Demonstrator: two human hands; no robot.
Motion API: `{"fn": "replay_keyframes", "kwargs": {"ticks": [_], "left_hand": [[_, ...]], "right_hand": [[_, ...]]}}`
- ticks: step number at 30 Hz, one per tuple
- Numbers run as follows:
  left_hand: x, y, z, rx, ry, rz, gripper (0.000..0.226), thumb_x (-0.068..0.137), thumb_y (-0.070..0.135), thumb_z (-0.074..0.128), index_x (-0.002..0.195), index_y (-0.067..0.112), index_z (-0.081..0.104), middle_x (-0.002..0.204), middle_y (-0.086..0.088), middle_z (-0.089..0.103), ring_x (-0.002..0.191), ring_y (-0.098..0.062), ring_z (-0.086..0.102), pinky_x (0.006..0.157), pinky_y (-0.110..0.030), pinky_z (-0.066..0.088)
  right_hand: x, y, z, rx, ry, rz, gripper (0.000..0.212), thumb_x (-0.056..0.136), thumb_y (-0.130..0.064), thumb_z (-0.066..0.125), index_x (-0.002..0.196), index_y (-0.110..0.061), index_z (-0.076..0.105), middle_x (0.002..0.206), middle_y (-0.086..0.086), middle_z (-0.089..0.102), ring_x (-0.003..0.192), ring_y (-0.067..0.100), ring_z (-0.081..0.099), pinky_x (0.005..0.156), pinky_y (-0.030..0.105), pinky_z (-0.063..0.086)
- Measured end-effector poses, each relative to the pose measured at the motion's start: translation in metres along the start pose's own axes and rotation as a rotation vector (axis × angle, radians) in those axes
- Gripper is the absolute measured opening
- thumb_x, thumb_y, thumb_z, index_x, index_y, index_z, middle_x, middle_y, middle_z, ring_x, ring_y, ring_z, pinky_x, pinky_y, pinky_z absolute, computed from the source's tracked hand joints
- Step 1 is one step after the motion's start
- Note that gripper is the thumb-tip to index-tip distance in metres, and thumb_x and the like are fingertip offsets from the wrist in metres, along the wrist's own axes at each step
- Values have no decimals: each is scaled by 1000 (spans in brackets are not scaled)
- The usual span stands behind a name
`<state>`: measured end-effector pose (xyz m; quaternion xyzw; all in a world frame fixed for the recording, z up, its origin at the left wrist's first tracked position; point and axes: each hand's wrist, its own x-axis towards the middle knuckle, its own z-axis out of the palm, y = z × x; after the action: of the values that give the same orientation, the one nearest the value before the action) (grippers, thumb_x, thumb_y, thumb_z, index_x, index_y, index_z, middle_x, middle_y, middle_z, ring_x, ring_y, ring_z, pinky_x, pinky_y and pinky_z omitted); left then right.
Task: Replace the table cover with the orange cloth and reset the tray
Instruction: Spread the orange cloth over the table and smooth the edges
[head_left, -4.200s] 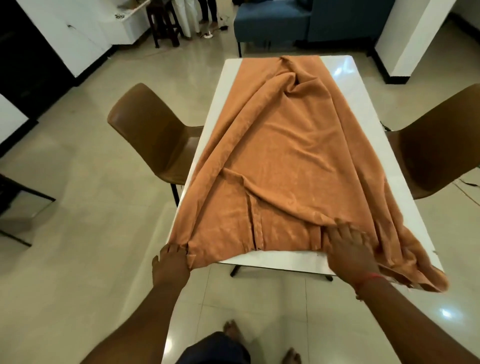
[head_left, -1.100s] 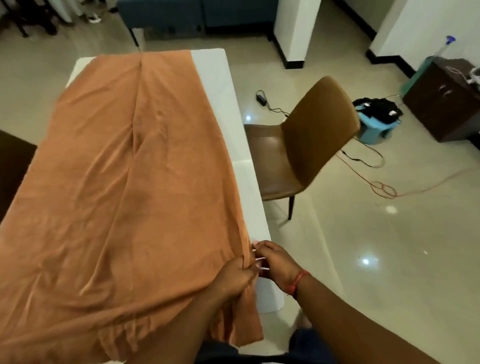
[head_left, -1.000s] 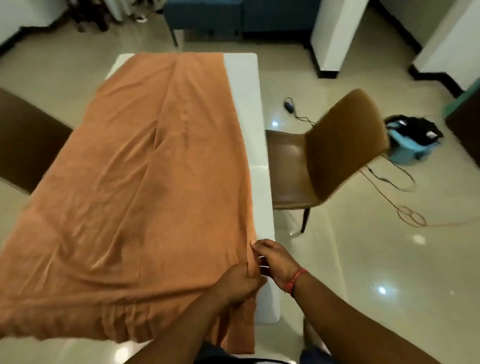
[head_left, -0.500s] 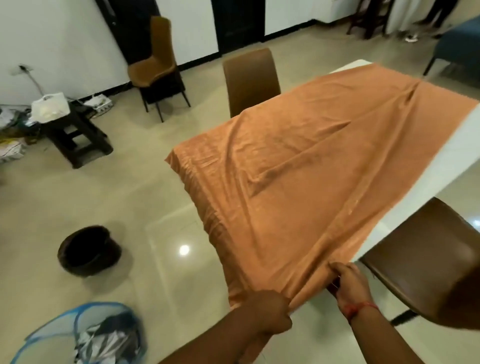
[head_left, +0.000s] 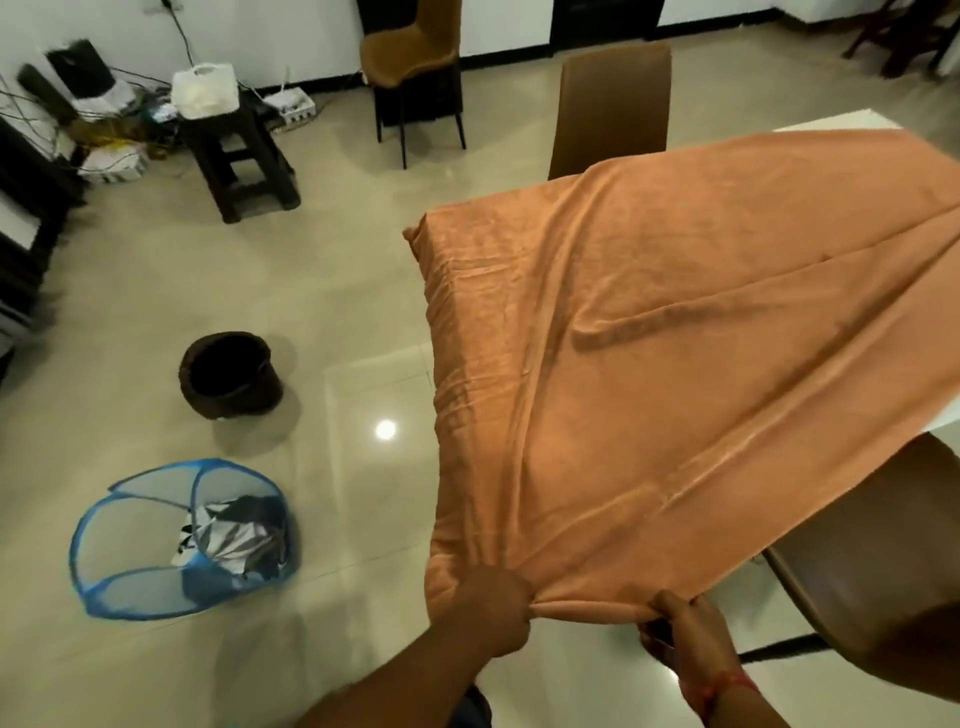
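Note:
The orange cloth (head_left: 675, 353) lies spread over the white table (head_left: 831, 120), draping down its near end and left corner. My left hand (head_left: 493, 608) is closed on a bunched fold of the cloth's near corner. My right hand (head_left: 685, 631) pinches the same hem just to the right, pulling the cloth taut off the table's edge. No tray is in view.
A brown chair (head_left: 872, 551) stands tight against my right side; another brown chair (head_left: 613, 104) is across the table. On the floor to the left sit a dark round bin (head_left: 228, 374) and a blue mesh hamper (head_left: 182, 540) with cloth inside. A dark stool (head_left: 234, 156) and cables are at the far left.
The view has swung left around the table's corner. Both hands still hold the cloth's corner, now spread further apart along the hem and pulling it tighter.

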<state>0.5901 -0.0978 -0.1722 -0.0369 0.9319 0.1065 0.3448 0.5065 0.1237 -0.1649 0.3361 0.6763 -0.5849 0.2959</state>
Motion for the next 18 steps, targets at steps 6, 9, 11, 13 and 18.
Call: {"fn": "replay_keyframes", "kwargs": {"ticks": [6,9,11,13,18], "left_hand": [[-18,27,52,-20,69,-234,17,89,21,55,102,24,66,110,-5,63,105,-27,59,89,-40,48],[-25,51,76,-33,82,-262,25,89,15,55,113,21,61,123,-8,56,115,-29,55,92,-42,46],[-28,64,88,-47,81,-275,28,92,12,50,119,17,57,130,-10,53,119,-29,52,93,-41,46],[-34,74,98,-43,78,-319,34,93,12,49,126,16,53,136,-11,49,122,-30,48,98,-43,44],[-45,70,113,-162,38,-417,54,77,18,57,129,23,46,138,-7,38,120,-33,43,92,-48,46]], "right_hand": [[-3,12,-36,-271,-218,41,23,94,0,49,115,1,58,101,27,71,66,29,63,70,39,56],[-6,21,-57,-283,-258,59,18,96,-1,49,112,-3,56,91,26,67,66,28,65,69,39,57],[-8,27,-70,-286,-270,68,14,96,-1,49,108,-6,55,84,20,62,70,29,66,65,37,56],[-7,33,-83,-292,-278,93,11,97,-2,50,106,-7,55,86,18,59,74,30,67,66,38,56],[6,39,-97,-295,-169,87,9,97,-14,58,100,-6,55,90,17,53,75,30,60,66,38,55]]}}
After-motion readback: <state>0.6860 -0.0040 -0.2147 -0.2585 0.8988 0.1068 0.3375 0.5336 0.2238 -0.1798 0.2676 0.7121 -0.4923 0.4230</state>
